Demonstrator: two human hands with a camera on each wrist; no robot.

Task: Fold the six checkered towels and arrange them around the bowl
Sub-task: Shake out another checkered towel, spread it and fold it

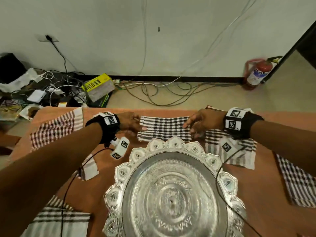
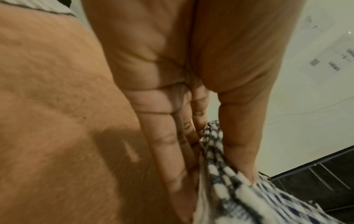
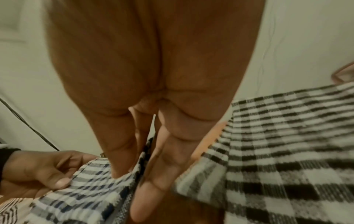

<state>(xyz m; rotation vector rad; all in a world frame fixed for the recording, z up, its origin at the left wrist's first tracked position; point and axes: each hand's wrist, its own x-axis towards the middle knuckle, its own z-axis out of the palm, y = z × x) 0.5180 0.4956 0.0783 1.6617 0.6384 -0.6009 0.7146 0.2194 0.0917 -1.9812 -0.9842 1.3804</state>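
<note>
An ornate silver bowl [image 1: 172, 194] stands on the orange-covered table [image 1: 106, 115]. Just beyond its far rim lies a folded black-and-white checkered towel [image 1: 165, 128]. My left hand [image 1: 135, 124] pinches the towel's left end, thumb on top and fingers underneath [image 2: 216, 183]. At the right end my right hand [image 1: 192, 126] pinches the same towel [image 3: 91, 189] between thumb and fingers [image 3: 132, 183]. More checkered towels lie around the bowl: a reddish one [image 1: 54, 129] far left, one [image 1: 237, 151] under my right wrist, one [image 1: 297, 182] at the right, one [image 1: 56, 218] near left.
A small striped cloth [image 1: 89, 166] lies under my left forearm. Wrist-camera cables [image 1: 220, 168] run over the bowl's rim. Beyond the table's far edge the floor holds tangled cables [image 1: 153, 93], a yellow box [image 1: 98, 86] and a red fire extinguisher [image 1: 258, 72].
</note>
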